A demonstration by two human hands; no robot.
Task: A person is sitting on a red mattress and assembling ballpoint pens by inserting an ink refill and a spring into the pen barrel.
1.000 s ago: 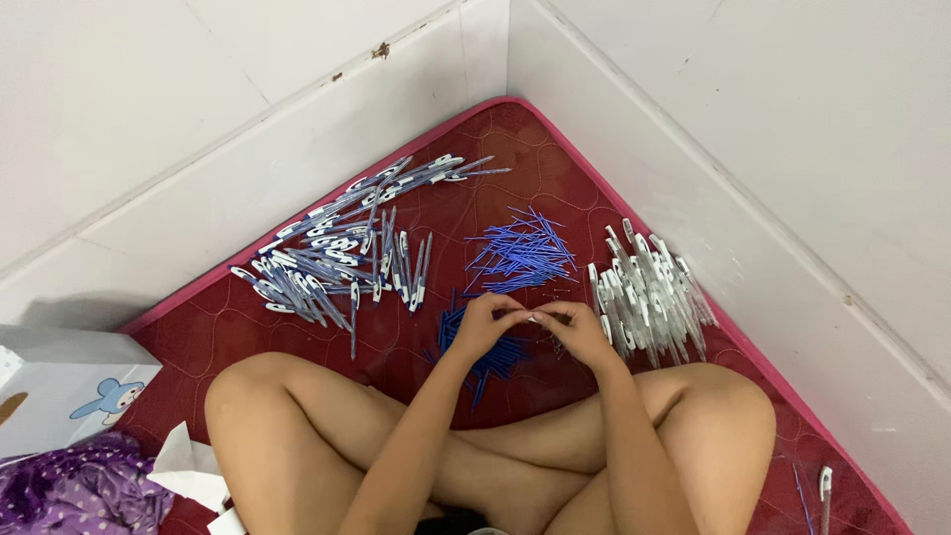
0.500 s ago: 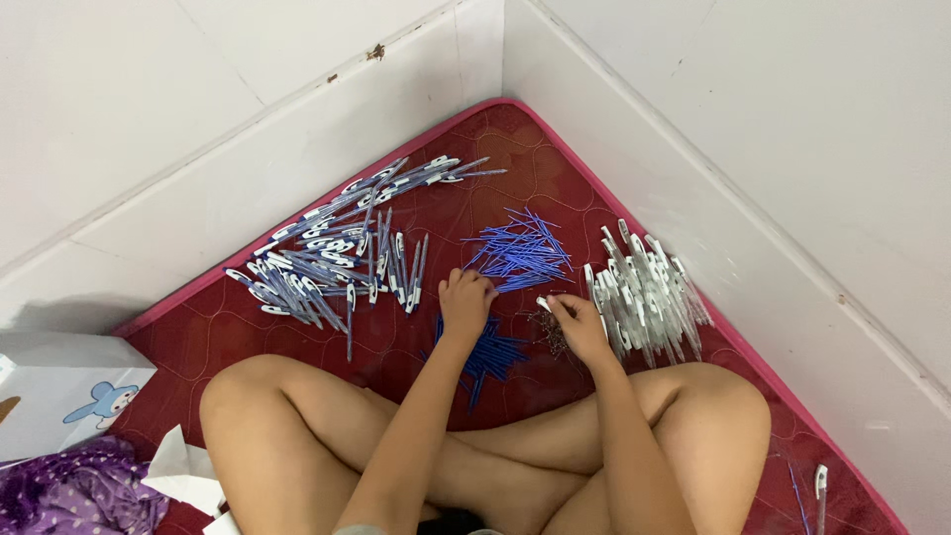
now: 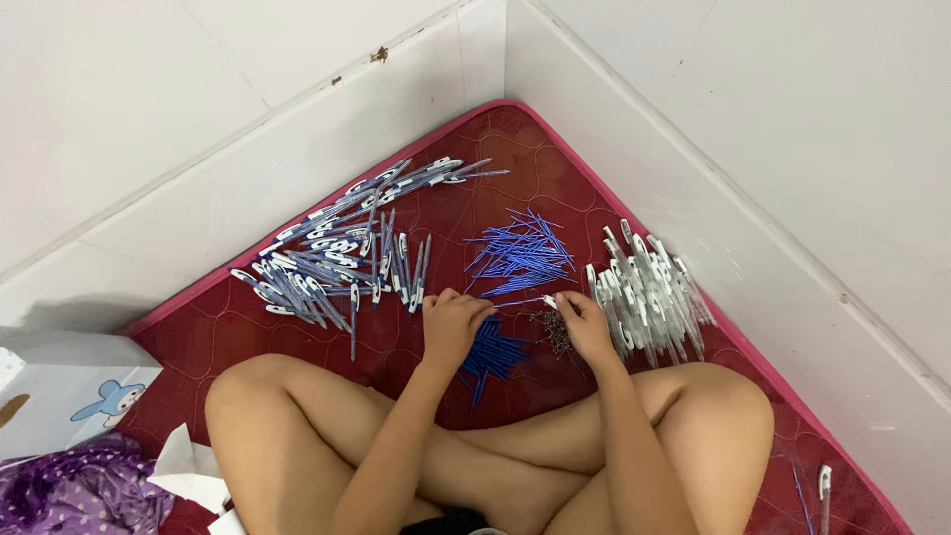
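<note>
We pinch a thin blue pen refill (image 3: pixel 520 301) between our left hand (image 3: pixel 453 325) and right hand (image 3: pixel 584 325), fingers clamped on its ends, above the red mattress (image 3: pixel 515 139), while a white box with a blue cartoon figure (image 3: pixel 69 391) sits far left beside purple dotted wrapping (image 3: pixel 79 490).

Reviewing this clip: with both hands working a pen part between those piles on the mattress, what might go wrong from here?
1. The small dark bits, possibly springs, lie loose by the right hand; a brush could scatter them across the red mattress.
2. The blue refills sit close to the finished pens and clear barrels, so piles might mix.
3. The left hand seems to hold a thin refill, which could bend.
</note>
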